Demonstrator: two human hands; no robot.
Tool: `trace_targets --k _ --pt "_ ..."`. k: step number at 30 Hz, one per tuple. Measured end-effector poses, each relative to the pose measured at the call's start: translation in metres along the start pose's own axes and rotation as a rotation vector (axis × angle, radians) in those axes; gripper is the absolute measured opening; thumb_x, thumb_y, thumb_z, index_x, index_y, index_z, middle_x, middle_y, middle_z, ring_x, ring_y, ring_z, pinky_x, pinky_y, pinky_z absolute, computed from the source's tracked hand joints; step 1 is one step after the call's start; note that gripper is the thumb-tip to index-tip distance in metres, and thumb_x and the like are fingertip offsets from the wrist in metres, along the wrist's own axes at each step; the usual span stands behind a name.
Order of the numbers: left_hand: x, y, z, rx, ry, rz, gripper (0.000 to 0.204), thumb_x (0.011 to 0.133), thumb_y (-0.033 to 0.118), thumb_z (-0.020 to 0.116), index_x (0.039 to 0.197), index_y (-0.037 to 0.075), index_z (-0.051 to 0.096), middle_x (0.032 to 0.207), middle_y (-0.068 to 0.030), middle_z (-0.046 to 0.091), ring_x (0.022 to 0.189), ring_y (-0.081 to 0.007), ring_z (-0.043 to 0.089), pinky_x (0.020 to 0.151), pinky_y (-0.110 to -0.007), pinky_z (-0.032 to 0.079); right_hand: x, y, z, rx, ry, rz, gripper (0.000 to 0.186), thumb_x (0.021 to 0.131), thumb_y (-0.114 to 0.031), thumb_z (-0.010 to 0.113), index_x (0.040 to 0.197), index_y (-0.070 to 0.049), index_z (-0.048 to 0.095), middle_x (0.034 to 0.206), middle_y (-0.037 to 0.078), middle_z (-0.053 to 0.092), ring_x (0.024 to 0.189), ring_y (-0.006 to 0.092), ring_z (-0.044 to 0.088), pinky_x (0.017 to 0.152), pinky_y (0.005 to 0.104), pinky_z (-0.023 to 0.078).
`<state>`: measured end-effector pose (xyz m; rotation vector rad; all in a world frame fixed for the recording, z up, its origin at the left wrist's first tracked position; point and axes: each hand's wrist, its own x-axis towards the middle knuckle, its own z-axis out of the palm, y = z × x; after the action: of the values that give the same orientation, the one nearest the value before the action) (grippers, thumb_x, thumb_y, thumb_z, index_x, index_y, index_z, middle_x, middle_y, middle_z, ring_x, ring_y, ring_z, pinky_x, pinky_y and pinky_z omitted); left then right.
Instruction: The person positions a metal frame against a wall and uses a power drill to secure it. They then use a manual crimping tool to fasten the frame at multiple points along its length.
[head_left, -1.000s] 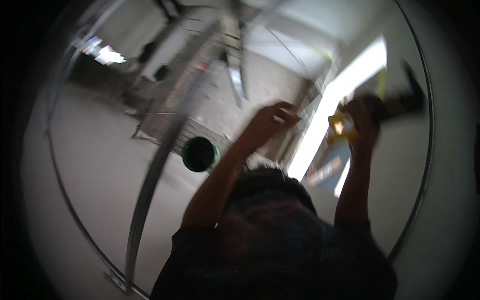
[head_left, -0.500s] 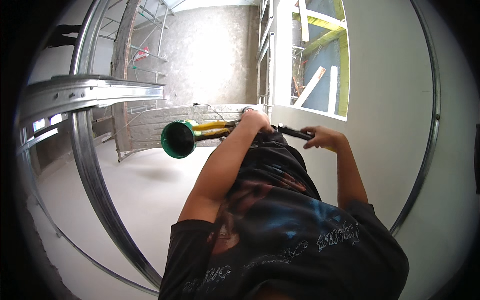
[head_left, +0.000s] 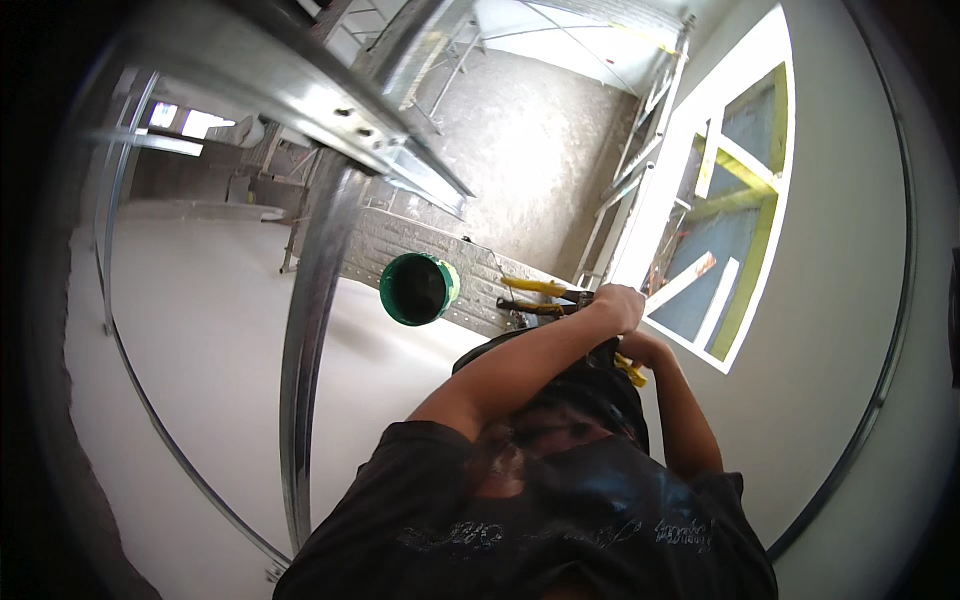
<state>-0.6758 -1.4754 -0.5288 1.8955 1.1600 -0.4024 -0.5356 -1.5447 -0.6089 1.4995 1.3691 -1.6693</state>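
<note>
My left hand (head_left: 622,308) is closed near the head end of yellow-handled snips (head_left: 536,287), whose two handles spread out to the left. The jaws are hidden by the hand. Just below and behind it, close to my waist, my right hand (head_left: 648,350) is closed with its fingers largely out of sight. A yellow end of a tool (head_left: 632,370) pokes out under that hand; the rest of the tool is covered. To the left of the snips' handles stands a green bucket (head_left: 418,290) with a dark inside, on or by a grey plank.
A galvanized metal stud (head_left: 312,350) and a crossing metal channel (head_left: 380,140) stand close on my left. The scaffold plank (head_left: 400,240) lies in front, with a scaffold ladder frame (head_left: 635,165) beyond. A window opening (head_left: 765,290) with yellow-green boards breaks the right wall.
My right hand has moved in from the right, with its black tool, to just under my left hand. My view has turned, and the bucket now shows apart from the snips' handles.
</note>
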Motion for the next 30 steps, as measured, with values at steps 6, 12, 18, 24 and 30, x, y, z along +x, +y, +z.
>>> trace_targets --k 6,12,18,24,30 --pt "-0.061 -0.045 -0.07 -0.598 0.751 0.006 0.035 0.099 0.031 0.056 0.092 0.0 0.072 0.079 -0.019 0.071 0.073 -0.0346 0.068 0.071 -0.045 0.053 -0.064 -0.041 -0.026 -0.186 0.485 -0.254 0.078 0.09 -0.041 0.072 0.145 0.005 0.042 0.147 0.029 0.046 0.139 0.0393 0.045 0.114 0.0443 0.038" --pt "-0.16 0.0 -0.139 -1.251 1.203 0.176 0.034 0.102 0.028 0.061 0.081 0.002 0.066 0.059 0.0011 0.052 0.052 -0.005 0.045 0.05 -0.025 0.035 -0.168 -0.181 -0.01 -0.075 0.619 -0.749 0.066 0.084 -0.024 0.081 0.135 0.0 0.047 0.132 0.023 0.057 0.119 0.0341 0.06 0.097 0.044 0.05" --pt "-0.221 0.011 -0.155 -1.799 1.245 0.433 0.03 0.102 0.026 0.061 0.083 0.002 0.064 0.056 0.0037 0.049 0.053 -0.0036 0.045 0.05 -0.024 0.034 -0.192 -0.192 -0.016 0.049 0.828 -0.901 0.035 0.089 -0.015 0.073 0.118 0.0 0.062 0.097 0.012 0.069 0.09 0.0238 0.067 0.077 0.0352 0.052" --pt "-0.208 0.002 -0.125 -1.485 1.436 0.677 0.043 0.1 0.028 0.064 0.128 -0.001 0.046 0.101 -0.0086 0.063 0.089 -0.0128 0.061 0.079 -0.031 0.051 -0.213 -0.173 -0.024 0.203 0.657 -0.735 0.025 0.091 -0.018 0.074 0.106 0.0 0.067 0.076 0.003 0.066 0.064 0.0104 0.061 0.061 0.0282 0.049" --pt "-0.221 -0.013 -0.079 -1.41 0.83 0.574 0.035 0.106 0.025 0.055 0.128 -0.002 0.057 0.111 -0.0061 0.066 0.103 -0.0113 0.06 0.09 -0.031 0.05 -0.24 -0.19 -0.012 0.528 0.405 -0.767 0.027 0.091 -0.015 0.07 0.11 0.003 0.066 0.072 0.004 0.062 0.058 0.0116 0.059 0.054 0.0268 0.047"
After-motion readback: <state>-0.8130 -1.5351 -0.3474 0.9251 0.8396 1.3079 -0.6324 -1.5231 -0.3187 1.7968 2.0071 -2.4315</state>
